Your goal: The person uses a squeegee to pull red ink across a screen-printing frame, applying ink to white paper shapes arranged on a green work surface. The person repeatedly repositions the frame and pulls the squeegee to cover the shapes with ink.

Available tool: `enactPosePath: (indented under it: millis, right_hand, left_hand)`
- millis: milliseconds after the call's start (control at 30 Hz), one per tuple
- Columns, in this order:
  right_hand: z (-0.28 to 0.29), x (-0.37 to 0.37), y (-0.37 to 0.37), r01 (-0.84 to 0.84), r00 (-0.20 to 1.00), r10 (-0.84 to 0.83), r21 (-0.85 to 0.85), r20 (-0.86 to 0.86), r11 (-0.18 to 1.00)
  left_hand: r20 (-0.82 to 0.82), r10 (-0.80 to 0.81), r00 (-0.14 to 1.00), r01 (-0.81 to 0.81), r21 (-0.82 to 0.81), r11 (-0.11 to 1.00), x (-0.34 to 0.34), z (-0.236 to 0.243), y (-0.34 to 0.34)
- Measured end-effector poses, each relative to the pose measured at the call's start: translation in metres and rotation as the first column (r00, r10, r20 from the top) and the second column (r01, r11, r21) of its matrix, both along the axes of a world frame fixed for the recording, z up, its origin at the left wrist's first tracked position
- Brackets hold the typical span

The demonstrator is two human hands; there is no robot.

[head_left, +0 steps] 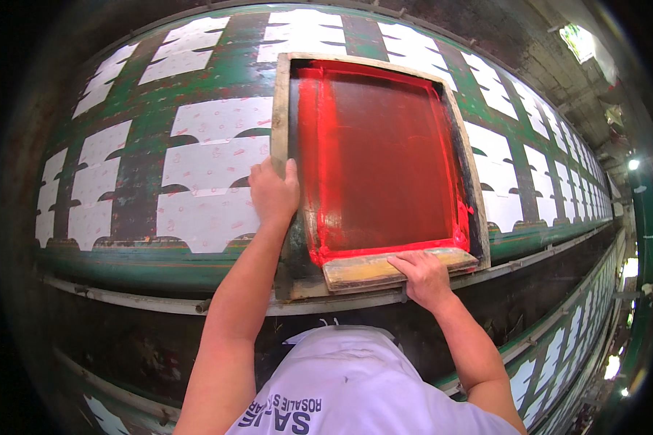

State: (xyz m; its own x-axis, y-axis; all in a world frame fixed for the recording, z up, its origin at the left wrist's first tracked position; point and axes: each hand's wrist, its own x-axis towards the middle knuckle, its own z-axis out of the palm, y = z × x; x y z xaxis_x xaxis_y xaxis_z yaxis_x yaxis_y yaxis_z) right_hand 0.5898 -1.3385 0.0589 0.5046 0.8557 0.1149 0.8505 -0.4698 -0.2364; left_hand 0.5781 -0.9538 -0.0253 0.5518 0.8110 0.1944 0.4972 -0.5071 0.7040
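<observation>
A wooden screen printing frame [281, 94] lies on the long green table. Bright red ink [313, 138] streaks the edges of its dark red mesh [392, 159]. My left hand [274, 190] grips the frame's left rail, thumb toward the mesh and fingers round the outer side. At the near end of the mesh, a wooden squeegee [363, 271] lies crosswise. My right hand [426, 279] is closed on the squeegee's right half, its fingers over the top; the blade's lower edge is hidden.
White cut pieces with small red prints [214, 159] lie left of the frame. More white pieces [495, 174] run in rows along the green table [152, 264] to the right. A metal rail [515, 267] follows its near edge. Behind me, another table holds white pieces [551, 355].
</observation>
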Motion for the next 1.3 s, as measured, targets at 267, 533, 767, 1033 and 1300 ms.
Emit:
enactPosePath:
  millis: [267, 533, 767, 1033, 1300]
  right_hand:
    - [-0.024, 0.085, 0.048, -0.042, 0.988, 0.035, 0.046, 0.149, 0.998]
    - [-0.040, 0.246, 0.139, 0.026, 0.975, -0.021, -0.022, 0.220, 0.999]
    - [-0.050, 0.392, 0.217, 0.073, 0.969, -0.049, -0.093, 0.242, 0.993]
    - [-0.039, 0.501, 0.273, 0.133, 0.967, -0.096, -0.146, 0.236, 0.980]
    - [-0.038, 0.511, 0.270, 0.065, 0.982, -0.035, -0.157, 0.184, 0.985]
  left_hand:
    - [-0.032, 0.007, 0.999, -0.009, -0.046, 0.999, 0.001, 0.003, -0.001]
    - [-0.048, 0.004, 0.999, -0.005, -0.013, 1.000, 0.005, 0.006, -0.004]
    - [-0.016, 0.054, 0.998, -0.054, 0.002, 0.999, 0.009, 0.004, -0.007]
    - [0.026, 0.097, 0.995, -0.096, -0.027, 0.995, 0.012, 0.002, -0.008]
    - [-0.008, 0.090, 0.996, -0.090, 0.021, 0.996, 0.012, -0.001, -0.006]
